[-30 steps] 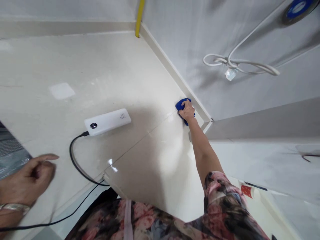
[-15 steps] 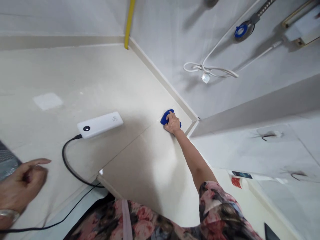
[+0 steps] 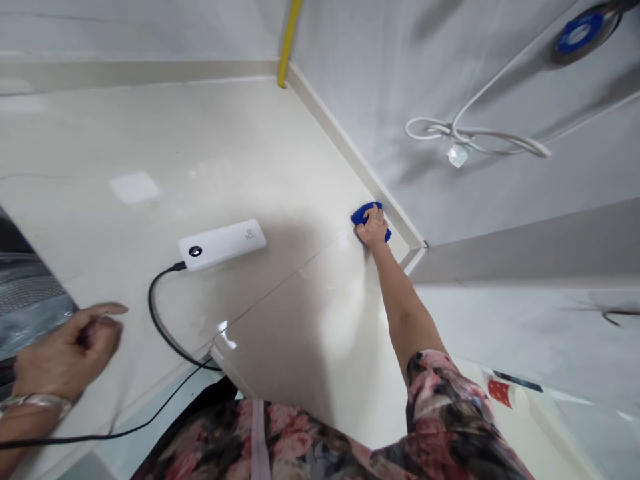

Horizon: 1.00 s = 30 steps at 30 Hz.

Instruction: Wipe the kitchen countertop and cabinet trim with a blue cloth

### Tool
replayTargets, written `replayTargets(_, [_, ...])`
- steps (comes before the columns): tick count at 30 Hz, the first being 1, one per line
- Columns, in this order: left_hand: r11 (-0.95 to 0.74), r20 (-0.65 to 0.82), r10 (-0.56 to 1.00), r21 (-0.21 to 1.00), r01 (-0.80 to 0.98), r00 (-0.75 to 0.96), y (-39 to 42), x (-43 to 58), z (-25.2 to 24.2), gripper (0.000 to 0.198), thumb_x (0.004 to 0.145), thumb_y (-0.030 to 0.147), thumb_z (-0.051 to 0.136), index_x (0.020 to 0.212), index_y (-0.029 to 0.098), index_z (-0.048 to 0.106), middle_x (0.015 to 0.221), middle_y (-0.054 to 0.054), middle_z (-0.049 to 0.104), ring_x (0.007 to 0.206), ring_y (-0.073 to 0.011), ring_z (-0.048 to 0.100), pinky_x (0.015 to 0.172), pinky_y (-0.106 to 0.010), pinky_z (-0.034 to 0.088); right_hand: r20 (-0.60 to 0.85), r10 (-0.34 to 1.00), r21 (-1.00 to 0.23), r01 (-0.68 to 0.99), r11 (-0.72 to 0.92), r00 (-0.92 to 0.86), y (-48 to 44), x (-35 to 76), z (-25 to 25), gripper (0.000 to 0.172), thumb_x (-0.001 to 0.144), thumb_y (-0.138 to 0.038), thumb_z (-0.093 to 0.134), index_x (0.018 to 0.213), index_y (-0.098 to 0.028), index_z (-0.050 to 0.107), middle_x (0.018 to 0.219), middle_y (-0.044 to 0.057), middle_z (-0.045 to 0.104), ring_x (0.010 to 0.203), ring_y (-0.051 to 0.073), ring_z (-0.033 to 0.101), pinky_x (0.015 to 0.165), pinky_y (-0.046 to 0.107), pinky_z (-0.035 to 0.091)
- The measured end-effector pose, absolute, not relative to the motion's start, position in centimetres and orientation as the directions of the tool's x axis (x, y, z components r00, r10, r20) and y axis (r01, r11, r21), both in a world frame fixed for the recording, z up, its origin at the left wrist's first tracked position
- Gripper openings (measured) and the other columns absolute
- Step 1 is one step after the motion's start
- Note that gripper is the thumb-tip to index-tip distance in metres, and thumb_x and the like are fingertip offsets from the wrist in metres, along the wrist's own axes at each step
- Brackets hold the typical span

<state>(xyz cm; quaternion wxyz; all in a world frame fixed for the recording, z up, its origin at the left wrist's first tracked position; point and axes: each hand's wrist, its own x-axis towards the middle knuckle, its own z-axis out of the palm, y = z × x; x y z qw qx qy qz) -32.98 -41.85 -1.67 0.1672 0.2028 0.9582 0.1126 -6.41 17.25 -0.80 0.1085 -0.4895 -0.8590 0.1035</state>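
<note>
My right hand (image 3: 373, 228) reaches far across the cream countertop (image 3: 210, 147) and presses a blue cloth (image 3: 364, 213) down close to the raised back edge, fingers curled over it. My left hand (image 3: 75, 347) hovers low at the left near the counter's front edge, forefinger stretched out and the other fingers loosely curled, holding nothing; a bangle sits on its wrist. A white power bank (image 3: 223, 244) lies on the counter between the hands, with a black cable (image 3: 165, 333) running from it toward me.
A yellow pipe (image 3: 289, 40) stands in the far corner. A coiled white hose (image 3: 470, 133) hangs on the grey wall at right. A grey mesh object (image 3: 25, 300) sits at the left edge. A pale square patch (image 3: 134, 187) marks the counter.
The view swung left and back to the right. My right hand stayed on the blue cloth near the back edge. My left hand barely moved.
</note>
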Motion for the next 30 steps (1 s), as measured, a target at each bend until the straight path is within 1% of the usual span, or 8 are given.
replayTargets(3, [0.879,-0.267,0.442,0.320,0.354,-0.856,-42.0,-33.0,-1.9,0.045,0.092,0.047,0.049,0.128,0.026,0.066,0.069,0.002,0.057,0.064,-0.0147,0.053,0.066,-0.024,0.038,0.090,0.868,-0.293,0.820,0.492,-0.488,15.0,-6.6,-0.6,0.039,0.068,-0.018,0.055,0.107,-0.021,0.054,0.166,0.018,0.034,0.155,0.037,0.026,0.122,0.065,0.025])
replayTargets(6, [0.872,-0.265,0.449,0.337,0.354,-0.853,-41.9,-33.3,-2.1,0.045,0.092,0.048,0.050,0.129,0.027,0.065,0.072,0.002,0.058,0.064,-0.0152,0.054,0.066,-0.025,0.039,0.094,0.835,-0.292,0.787,0.544,-0.543,10.6,-6.9,-0.4,0.041,0.067,-0.019,0.057,0.108,-0.020,0.054,0.165,0.020,0.035,0.156,0.038,0.025,0.122,0.063,0.024])
replayTargets(9, [0.877,-0.305,0.445,0.338,0.341,-0.842,-41.4,-33.5,-1.6,0.046,0.092,0.049,0.049,0.129,0.028,0.066,0.075,0.001,0.062,0.064,-0.0168,0.055,0.065,-0.026,0.039,0.093,0.764,-0.308,0.711,0.632,-0.638,4.8,-7.3,-0.4,0.041,0.065,-0.019,0.059,0.105,-0.021,0.056,0.166,0.017,0.036,0.157,0.036,0.024,0.124,0.059,0.022])
replayTargets(14, [0.897,-0.396,0.419,0.323,0.303,-0.817,-40.1,-33.7,0.2,0.048,0.089,0.048,0.049,0.130,0.030,0.067,0.073,-0.001,0.063,0.058,-0.0178,0.051,0.061,-0.028,0.038,0.093,0.640,-0.327,0.584,0.743,-0.763,-5.9,-6.5,-0.7,0.044,0.060,-0.016,0.060,0.103,-0.022,0.057,0.167,0.013,0.036,0.160,0.031,0.020,0.128,0.053,0.015])
replayTargets(19, [0.896,-0.396,0.427,0.309,0.319,-0.813,-39.7,-33.6,0.9,0.049,0.092,0.049,0.045,0.132,0.031,0.068,0.075,-0.002,0.062,0.054,-0.0159,0.044,0.060,-0.029,0.038,0.058,0.520,-0.363,0.467,0.806,-0.852,-15.5,-2.6,-0.3,0.048,0.062,-0.021,0.064,0.109,-0.021,0.058,0.169,0.015,0.029,0.161,0.033,0.011,0.128,0.056,0.010])
replayTargets(23, [0.869,-0.352,0.470,0.348,0.353,-0.809,-39.9,-33.6,0.3,0.049,0.094,0.048,0.043,0.133,0.030,0.068,0.079,-0.003,0.064,0.055,-0.0153,0.043,0.061,-0.029,0.038,0.062,0.562,-0.379,0.501,0.778,-0.825,-20.3,0.4,-0.1,0.045,0.070,-0.029,0.068,0.112,-0.021,0.058,0.171,0.016,0.025,0.162,0.034,0.008,0.128,0.058,0.011])
replayTargets(26, [0.849,-0.334,0.496,0.380,0.367,-0.802,-39.9,-33.6,0.2,0.050,0.094,0.050,0.042,0.133,0.029,0.068,0.081,-0.004,0.063,0.058,-0.0161,0.044,0.062,-0.029,0.039,0.119,0.636,-0.380,0.557,0.739,-0.762,-21.9,1.4,-0.4,0.040,0.074,-0.033,0.071,0.111,-0.022,0.059,0.170,0.016,0.026,0.161,0.034,0.012,0.128,0.058,0.015])
replayTargets(30, [0.847,-0.338,0.501,0.381,0.371,-0.797,-39.8,-33.4,0.9,0.049,0.095,0.048,0.041,0.131,0.030,0.069,0.073,-0.002,0.057,0.057,-0.0170,0.042,0.066,-0.031,0.040,0.151,0.664,-0.382,0.576,0.723,-0.733,-22.2,1.3,-0.9,0.037,0.076,-0.037,0.071,0.108,-0.022,0.060,0.168,0.016,0.031,0.160,0.035,0.017,0.127,0.059,0.018])
